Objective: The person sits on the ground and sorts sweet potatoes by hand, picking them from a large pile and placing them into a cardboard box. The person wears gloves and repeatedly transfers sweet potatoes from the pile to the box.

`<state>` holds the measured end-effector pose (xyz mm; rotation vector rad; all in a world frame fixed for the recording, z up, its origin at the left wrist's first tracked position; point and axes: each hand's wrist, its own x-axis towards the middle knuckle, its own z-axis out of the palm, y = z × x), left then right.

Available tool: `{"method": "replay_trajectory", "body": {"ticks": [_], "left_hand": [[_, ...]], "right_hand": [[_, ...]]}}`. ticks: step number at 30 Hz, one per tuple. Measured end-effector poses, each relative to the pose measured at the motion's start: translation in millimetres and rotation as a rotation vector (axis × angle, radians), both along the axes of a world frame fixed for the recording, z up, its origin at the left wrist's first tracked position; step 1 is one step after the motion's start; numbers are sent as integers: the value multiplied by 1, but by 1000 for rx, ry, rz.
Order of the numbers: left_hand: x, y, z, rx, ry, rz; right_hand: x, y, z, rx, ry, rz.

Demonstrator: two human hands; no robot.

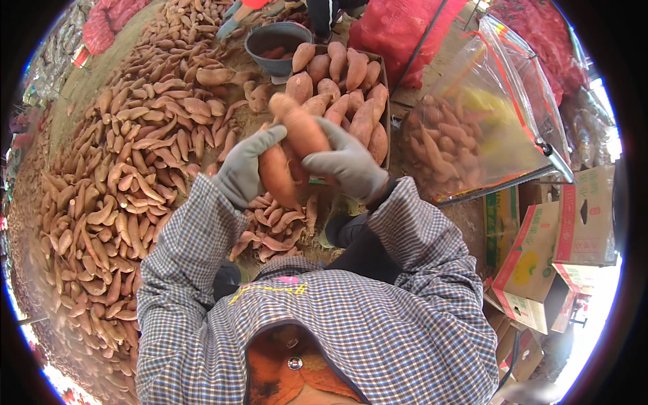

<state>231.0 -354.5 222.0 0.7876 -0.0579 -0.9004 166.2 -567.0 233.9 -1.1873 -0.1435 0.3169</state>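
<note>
Grey gloves cover both my hands. In my left hand [243,167] is a sweet potato [277,174], held tilted with its lower end toward me. My right hand [354,164] grips another sweet potato [302,126], slightly blurred, whose narrow end points up and left. The two roots are close together in front of my chest; whether they touch I cannot tell. Just beyond my hands is a cardboard box [387,109] heaped with large sweet potatoes [354,71]. Its near side is partly hidden by my hands. Smaller sweet potatoes [276,223] lie on the ground between my feet.
A long pile of sweet potatoes [126,192] spreads along my left. Past the box stand a dark bucket [278,43] and a red mesh sack [395,40]. A framed clear plastic bag [455,136] holds sweet potatoes; cartons [526,263] are at right. Another person's gloved hand [228,28] reaches in.
</note>
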Motion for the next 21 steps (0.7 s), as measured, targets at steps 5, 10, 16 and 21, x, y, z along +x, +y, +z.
{"method": "replay_trajectory", "body": {"ticks": [5, 10, 16, 21], "left_hand": [[70, -38, 6, -128, -156, 23], [146, -75, -1, -58, -191, 0], [236, -129, -33, 75, -547, -140], [274, -156, -72, 325, -60, -171]], "right_hand": [[28, -62, -17, 306, 161, -237], [64, -123, -40, 166, 166, -528], [95, -161, -75, 189, 133, -790], [117, -174, -106, 99, 81, -813]]}}
